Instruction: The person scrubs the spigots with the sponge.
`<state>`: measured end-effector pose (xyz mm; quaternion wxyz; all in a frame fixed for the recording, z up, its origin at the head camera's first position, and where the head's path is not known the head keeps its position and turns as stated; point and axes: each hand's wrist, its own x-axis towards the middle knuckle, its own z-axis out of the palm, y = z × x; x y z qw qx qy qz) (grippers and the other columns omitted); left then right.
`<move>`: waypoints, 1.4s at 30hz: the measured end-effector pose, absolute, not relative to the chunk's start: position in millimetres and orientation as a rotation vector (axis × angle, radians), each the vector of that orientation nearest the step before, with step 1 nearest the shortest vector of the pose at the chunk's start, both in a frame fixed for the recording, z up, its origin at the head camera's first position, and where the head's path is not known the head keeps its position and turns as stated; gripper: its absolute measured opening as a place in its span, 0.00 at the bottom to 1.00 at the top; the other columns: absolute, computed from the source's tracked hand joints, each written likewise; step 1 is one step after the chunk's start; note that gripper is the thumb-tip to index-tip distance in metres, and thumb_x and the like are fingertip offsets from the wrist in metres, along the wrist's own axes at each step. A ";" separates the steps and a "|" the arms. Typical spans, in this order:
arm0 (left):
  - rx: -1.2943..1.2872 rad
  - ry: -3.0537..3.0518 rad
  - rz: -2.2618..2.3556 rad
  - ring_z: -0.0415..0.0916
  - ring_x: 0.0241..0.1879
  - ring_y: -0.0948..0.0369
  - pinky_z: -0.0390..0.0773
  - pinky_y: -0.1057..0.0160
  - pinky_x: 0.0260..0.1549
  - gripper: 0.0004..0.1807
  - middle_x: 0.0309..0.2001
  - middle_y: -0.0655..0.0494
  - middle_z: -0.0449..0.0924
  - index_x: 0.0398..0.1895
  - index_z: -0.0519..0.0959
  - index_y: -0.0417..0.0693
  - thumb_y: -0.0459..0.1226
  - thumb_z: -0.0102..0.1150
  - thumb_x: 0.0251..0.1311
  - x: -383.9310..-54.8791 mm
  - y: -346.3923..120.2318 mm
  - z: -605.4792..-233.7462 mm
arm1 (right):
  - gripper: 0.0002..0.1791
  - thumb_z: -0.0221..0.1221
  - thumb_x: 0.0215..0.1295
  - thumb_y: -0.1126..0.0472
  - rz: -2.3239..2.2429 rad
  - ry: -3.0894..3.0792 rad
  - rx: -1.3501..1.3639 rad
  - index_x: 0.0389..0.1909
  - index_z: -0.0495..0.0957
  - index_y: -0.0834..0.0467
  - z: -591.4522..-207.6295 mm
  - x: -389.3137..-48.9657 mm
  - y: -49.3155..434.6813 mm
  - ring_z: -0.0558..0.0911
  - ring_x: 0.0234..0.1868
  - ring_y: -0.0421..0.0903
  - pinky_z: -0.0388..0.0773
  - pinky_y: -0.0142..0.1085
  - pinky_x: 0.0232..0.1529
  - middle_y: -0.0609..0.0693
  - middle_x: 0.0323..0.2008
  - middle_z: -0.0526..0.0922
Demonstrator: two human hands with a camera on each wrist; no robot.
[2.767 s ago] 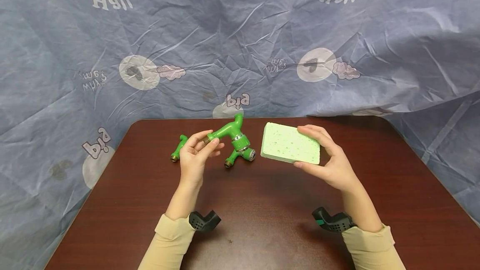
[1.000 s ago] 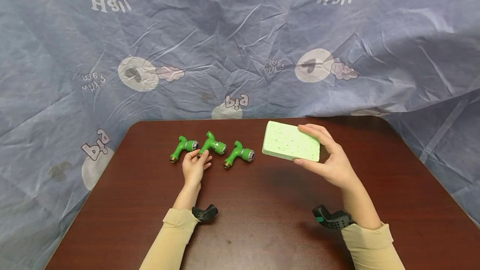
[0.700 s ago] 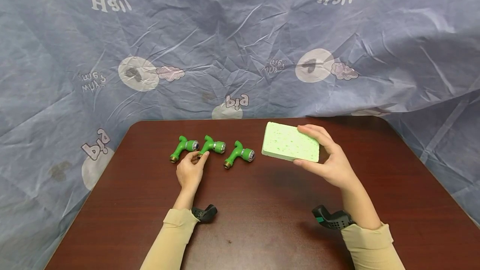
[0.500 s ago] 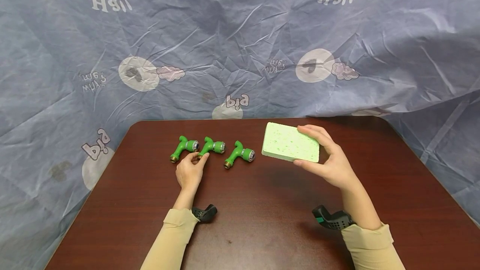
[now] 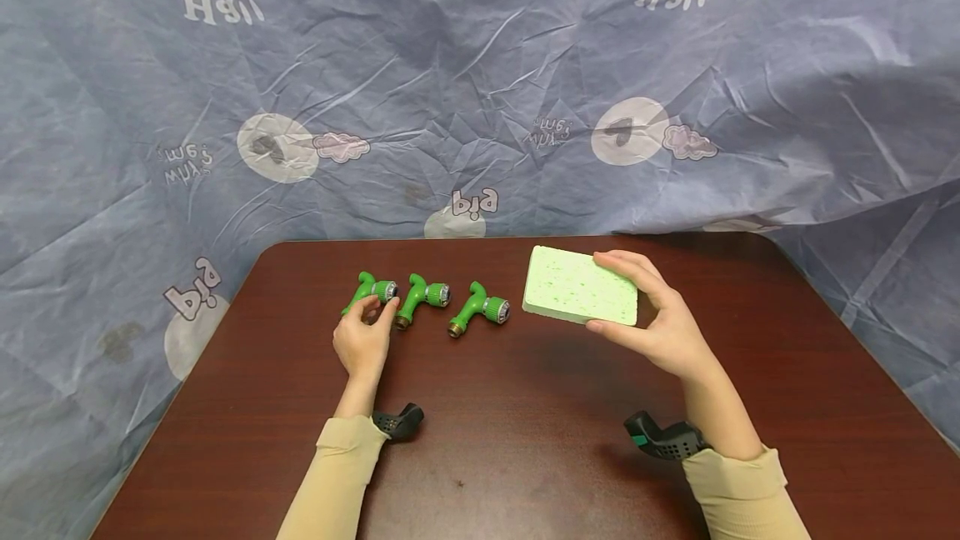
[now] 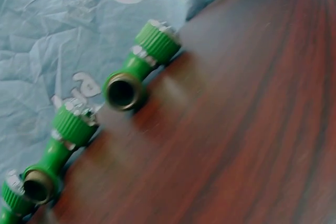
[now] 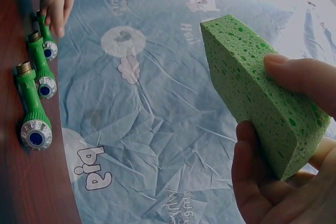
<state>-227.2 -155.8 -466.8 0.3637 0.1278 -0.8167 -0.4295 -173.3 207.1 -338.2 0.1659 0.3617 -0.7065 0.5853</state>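
My right hand (image 5: 660, 323) grips a pale green sponge (image 5: 579, 286) by its right end, thumb on one side and fingers on the other, raised above the table. In the right wrist view the sponge (image 7: 257, 87) shows its porous faces. Three green taps with brass threaded ends lie in a row: a left tap (image 5: 365, 283), a middle tap (image 5: 417, 294) and a right tap (image 5: 477, 307). My left hand (image 5: 363, 346) is over the front of the left tap, thumb and fingers apart, partly hiding it. The left wrist view is blurred and shows no hand.
The taps lie on a dark reddish-brown wooden table (image 5: 480, 432) toward its back left. Behind it hangs a creased blue-grey printed cloth (image 5: 420, 82). Each wrist wears a black camera mount, the left mount (image 5: 401, 422) and the right mount (image 5: 663, 437).
My left hand has lowered a tap into the middle of the row, let it go and moved left to the left tap. The right hand with the sponge has barely moved.
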 end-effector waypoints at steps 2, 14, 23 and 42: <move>0.304 -2.036 -1.103 0.80 0.33 0.53 0.76 0.54 0.34 0.20 0.33 0.49 0.84 0.37 0.84 0.40 0.46 0.72 0.47 -228.2 -162.0 -466.7 | 0.43 0.63 0.33 0.90 1.678 -2.004 1.039 0.59 0.66 0.74 -338.2 -173.4 206.7 0.70 0.51 0.48 0.72 0.28 0.41 0.65 0.57 0.64; 0.462 -2.064 -1.195 0.78 0.41 0.50 0.72 0.51 0.45 0.26 0.43 0.46 0.82 0.46 0.81 0.41 0.46 0.72 0.46 -227.9 -197.0 -469.2 | 0.43 0.64 0.34 0.89 1.688 -2.006 1.060 0.59 0.66 0.74 -338.0 -173.5 205.0 0.70 0.51 0.49 0.73 0.27 0.40 0.66 0.57 0.64; 0.601 -2.275 -1.119 0.75 0.45 0.47 0.69 0.48 0.48 0.24 0.43 0.44 0.82 0.48 0.81 0.43 0.44 0.71 0.48 -228.7 -205.0 -471.1 | 0.43 0.63 0.33 0.90 1.667 -2.031 1.030 0.59 0.66 0.74 -339.0 -173.4 205.5 0.70 0.51 0.47 0.72 0.27 0.40 0.65 0.57 0.64; 0.521 -1.960 -1.400 0.76 0.24 0.72 0.72 0.76 0.26 0.18 0.36 0.45 0.83 0.45 0.83 0.39 0.36 0.70 0.50 -230.3 -202.0 -460.5 | 0.42 0.63 0.33 0.90 1.649 -2.032 1.031 0.59 0.66 0.74 -332.4 -168.8 202.6 0.70 0.51 0.48 0.71 0.27 0.41 0.66 0.56 0.64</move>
